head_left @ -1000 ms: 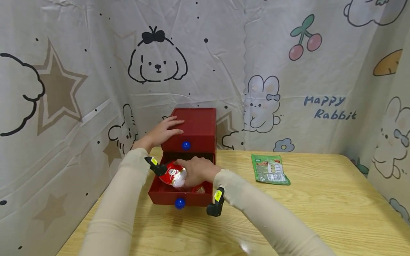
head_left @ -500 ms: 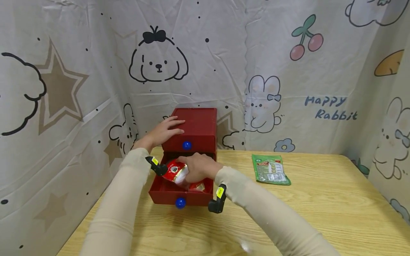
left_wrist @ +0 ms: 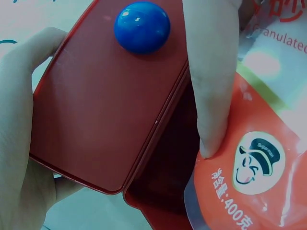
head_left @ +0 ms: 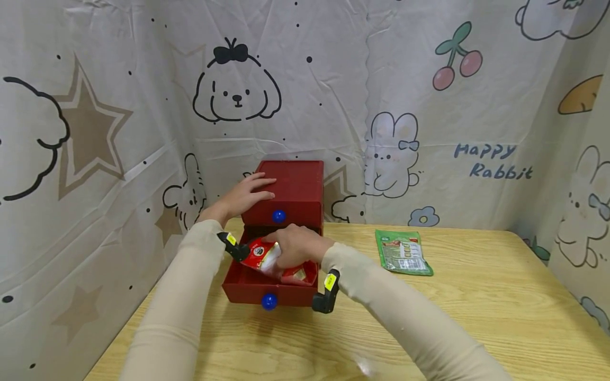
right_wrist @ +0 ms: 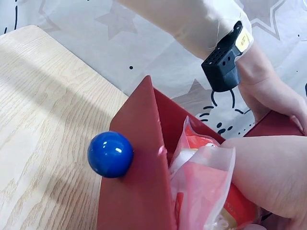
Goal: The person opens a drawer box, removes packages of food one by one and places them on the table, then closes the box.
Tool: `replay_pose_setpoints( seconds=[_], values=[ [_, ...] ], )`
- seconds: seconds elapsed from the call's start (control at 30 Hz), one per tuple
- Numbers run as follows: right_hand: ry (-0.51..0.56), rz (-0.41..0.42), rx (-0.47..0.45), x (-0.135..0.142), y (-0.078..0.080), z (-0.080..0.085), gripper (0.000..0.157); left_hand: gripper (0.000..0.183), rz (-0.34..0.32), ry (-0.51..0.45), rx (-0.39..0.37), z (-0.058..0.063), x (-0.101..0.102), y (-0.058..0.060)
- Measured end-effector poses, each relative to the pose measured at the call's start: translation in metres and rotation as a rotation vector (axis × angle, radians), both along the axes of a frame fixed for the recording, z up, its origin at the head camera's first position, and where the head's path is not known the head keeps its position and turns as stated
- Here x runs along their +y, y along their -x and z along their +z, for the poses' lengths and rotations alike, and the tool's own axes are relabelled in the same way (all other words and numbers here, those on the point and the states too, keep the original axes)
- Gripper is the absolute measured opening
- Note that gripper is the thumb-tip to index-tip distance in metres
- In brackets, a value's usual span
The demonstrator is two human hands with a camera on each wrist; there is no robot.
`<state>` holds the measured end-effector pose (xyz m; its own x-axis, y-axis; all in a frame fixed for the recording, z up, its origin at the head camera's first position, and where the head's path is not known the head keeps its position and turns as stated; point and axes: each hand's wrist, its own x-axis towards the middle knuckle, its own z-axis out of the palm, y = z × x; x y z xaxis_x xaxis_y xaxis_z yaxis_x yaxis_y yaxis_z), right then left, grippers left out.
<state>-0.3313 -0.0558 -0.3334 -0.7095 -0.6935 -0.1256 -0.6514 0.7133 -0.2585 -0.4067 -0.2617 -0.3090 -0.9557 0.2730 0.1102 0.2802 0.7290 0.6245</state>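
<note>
A small red two-drawer box (head_left: 297,182) stands on the table, its lower drawer (head_left: 243,293) pulled out. My left hand (head_left: 240,198) rests on the box's left top edge, fingers straight and spread. Over the drawer, my right hand (head_left: 297,246) holds a red-and-white bag of granulated sugar (left_wrist: 261,191), marked 400 g. Its index finger (left_wrist: 211,110) lies along the bag's edge in the left wrist view; the thumb is mostly hidden. The bag sits tilted, partly inside the drawer, its clear plastic end (right_wrist: 206,184) showing in the right wrist view.
A green packet (head_left: 405,253) lies on the wooden table (head_left: 457,301), right of the box. Blue ball knobs (head_left: 269,302) stick out from both drawer fronts. A printed cloth (head_left: 314,106) hangs behind and at both sides.
My right hand has shifted slightly back, away from the drawer front. The bag has turned a little under it, showing more red below the hand. My left hand stays on the box.
</note>
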Motion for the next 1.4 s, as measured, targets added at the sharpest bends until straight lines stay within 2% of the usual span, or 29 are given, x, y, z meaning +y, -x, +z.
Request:
replay_pose_setpoints(
  seconds=[0.4,1.0,1.4],
  values=[
    [-0.005,0.047,0.009,0.002,-0.005,0.022,0.075,0.060,0.003,0.010,0.006,0.006,0.005,-0.011],
    [-0.065,0.094,-0.027,0.015,-0.013,0.055,0.074,0.061,0.013,0.022,0.021,0.004,0.005,-0.009],
    [-0.095,0.090,0.004,0.030,-0.017,0.065,0.072,0.060,0.004,0.016,0.022,0.004,0.006,-0.010]
  ],
)
